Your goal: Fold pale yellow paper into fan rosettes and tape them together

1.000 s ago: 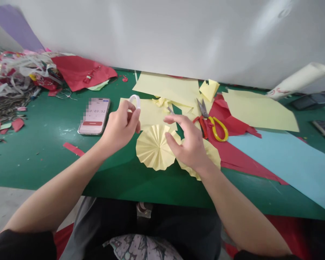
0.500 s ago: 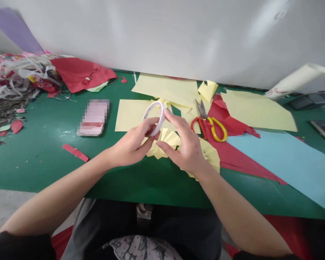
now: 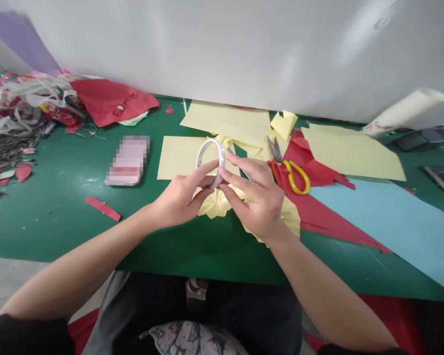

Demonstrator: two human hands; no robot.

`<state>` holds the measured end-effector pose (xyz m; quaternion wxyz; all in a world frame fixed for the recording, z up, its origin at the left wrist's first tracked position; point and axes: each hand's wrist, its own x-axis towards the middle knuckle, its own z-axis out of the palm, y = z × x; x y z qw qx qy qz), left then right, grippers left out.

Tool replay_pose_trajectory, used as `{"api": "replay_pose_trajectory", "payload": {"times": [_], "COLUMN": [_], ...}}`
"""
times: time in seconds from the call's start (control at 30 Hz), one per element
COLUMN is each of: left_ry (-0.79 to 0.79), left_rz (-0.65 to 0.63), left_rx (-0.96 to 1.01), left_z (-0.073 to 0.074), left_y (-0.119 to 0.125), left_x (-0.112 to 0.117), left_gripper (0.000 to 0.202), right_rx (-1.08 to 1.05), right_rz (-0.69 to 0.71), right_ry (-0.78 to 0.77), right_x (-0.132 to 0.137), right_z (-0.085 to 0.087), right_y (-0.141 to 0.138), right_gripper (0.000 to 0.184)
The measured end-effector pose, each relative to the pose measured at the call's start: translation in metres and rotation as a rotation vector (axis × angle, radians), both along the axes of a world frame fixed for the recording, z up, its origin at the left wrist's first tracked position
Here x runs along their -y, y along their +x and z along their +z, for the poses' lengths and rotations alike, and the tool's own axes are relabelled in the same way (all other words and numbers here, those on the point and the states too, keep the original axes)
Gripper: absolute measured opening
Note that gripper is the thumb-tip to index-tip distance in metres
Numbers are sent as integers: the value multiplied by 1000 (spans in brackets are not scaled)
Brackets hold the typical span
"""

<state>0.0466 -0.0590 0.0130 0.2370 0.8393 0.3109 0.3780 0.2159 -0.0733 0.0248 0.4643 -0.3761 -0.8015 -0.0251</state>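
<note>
A narrow white roll of tape (image 3: 222, 165) stands on edge above the table between my two hands. My left hand (image 3: 179, 197) is closed on its lower left side, with the thumb below and the fingers reaching inside the ring. My right hand (image 3: 257, 197) has its fingertips and thumb against the roll's right side; I cannot make out a loose tape end. Under the hands lie a pleated yellow paper fan (image 3: 216, 204) and a second pleated yellow piece (image 3: 291, 219), partly hidden by the right hand. Scissors (image 3: 299, 177) with red and yellow handles lie beyond my right hand, blades apart.
Yellow paper sheets (image 3: 225, 118) lie behind the hands. Red paper (image 3: 318, 212) and a light blue sheet (image 3: 392, 212) are at the right. A phone (image 3: 128, 160) and a red strip (image 3: 102, 208) lie left, before a heap of scraps (image 3: 22, 108). A white wall (image 3: 222, 49) stands behind.
My right hand has moved in on the roll, its index finger and thumb now closer together at the roll's side. The roll has turned slightly in my left hand.
</note>
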Motion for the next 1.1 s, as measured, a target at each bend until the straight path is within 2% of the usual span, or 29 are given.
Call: {"api": "replay_pose_trajectory", "payload": {"times": [0.1,0.27,0.37,0.53,0.7,0.83,0.97,1.1], "left_ry": [13,49,81,119,221,197,202,244], "left_rz": [27,41,24,-26,-19,-9,-14,-33], "left_rx": [10,-15,-24,-71,-80,-67,-79,-107], "left_z": [1,2,-1,-2,-2,-3,-5,-5], "left_y": [1,1,0,1,3,3,3,3], "left_x": [1,1,0,-1,-1,-1,-2,-3], "left_gripper": [43,26,19,16,14,15,16,13], "right_rx": [17,19,19,-95,-318,-371,-358,-345], "right_rz": [-13,26,6,-32,-12,36,57,75], "right_ry": [-7,35,3,-143,-421,-624,-666,-610], "right_x": [1,0,0,1,-4,-7,-8,-9], "right_z": [-1,-1,1,6,6,6,5,3], "right_y": [0,1,1,2,6,9,10,10], "right_gripper": [22,35,33,26,27,32,38,43]}}
